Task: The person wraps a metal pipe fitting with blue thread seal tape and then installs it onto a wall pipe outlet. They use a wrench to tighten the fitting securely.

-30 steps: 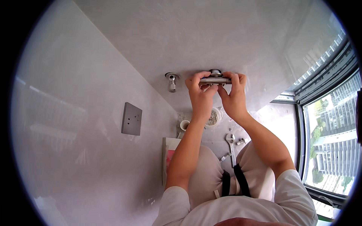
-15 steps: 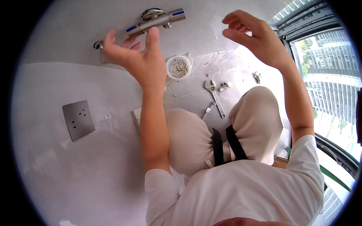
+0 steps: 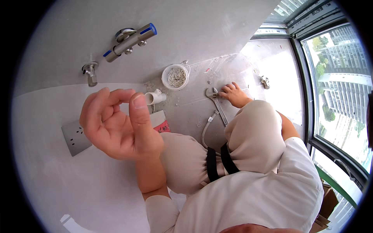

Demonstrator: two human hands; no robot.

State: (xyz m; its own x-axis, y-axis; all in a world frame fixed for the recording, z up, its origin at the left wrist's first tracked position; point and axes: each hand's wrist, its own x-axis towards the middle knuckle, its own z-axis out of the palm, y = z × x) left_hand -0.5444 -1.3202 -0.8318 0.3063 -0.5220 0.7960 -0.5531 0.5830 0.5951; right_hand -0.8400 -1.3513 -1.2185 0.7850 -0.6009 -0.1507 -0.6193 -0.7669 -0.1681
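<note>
My left hand [image 3: 118, 128] is raised palm up near the wall, its fingers loosely curled and the thumb apart, holding nothing. Down on the floor, my right hand [image 3: 236, 95] bends its fingers at the head of an adjustable wrench [image 3: 217, 103]; whatever lies under them is hidden. A short hose [image 3: 208, 126] rests beside the wrench handle. On the wall above my left hand is a brushed metal bar mixer valve [image 3: 130, 43] with blue marks. Lower left of it, a metal valve [image 3: 91, 74] sticks out of the wall.
A white bucket [image 3: 165, 79] of small pale pieces stands by the wall, near a white pipe fitting [image 3: 156, 97]. A metal fitting [image 3: 265, 82] lies toward the window [image 3: 336, 77]. At left is a grey socket plate [image 3: 74, 138]; cardboard [image 3: 328, 202] sits at lower right.
My right hand has dropped from the air to the floor beside the wrench, covering where a small fitting lay. My left hand has come down and away from the mixer valve; the view has shifted.
</note>
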